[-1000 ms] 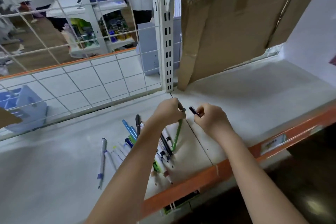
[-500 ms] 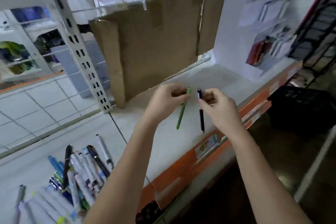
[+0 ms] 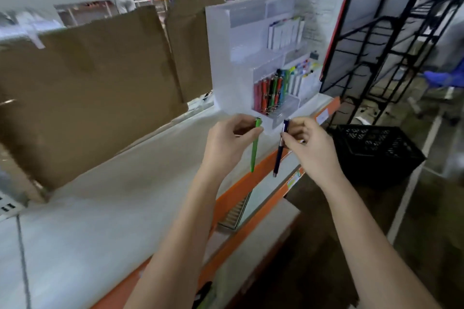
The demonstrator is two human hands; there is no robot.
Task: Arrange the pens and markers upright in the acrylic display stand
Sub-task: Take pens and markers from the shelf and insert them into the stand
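Observation:
My left hand (image 3: 229, 140) pinches a green pen (image 3: 255, 148) by its top end, and the pen hangs almost straight down. A dark blue pen (image 3: 279, 155) hangs the same way from the fingertips of my right hand (image 3: 307, 144). Both hands are raised side by side just in front of the clear acrylic display stand (image 3: 226, 63) at the right end of the white shelf (image 3: 113, 203). Several red, green and other coloured pens (image 3: 272, 91) stand upright in the stand's lower compartments. White items fill an upper compartment.
Brown cardboard sheets (image 3: 88, 88) lean along the back of the shelf. The shelf's front edge is orange (image 3: 233, 198). A black plastic crate (image 3: 376, 155) sits on the floor at the right, below a black wire rack (image 3: 391, 32).
The view has swung right, away from the pile of loose pens, and the display stand has come into sight. Both hands have carried their pens along the shelf up to the stand.

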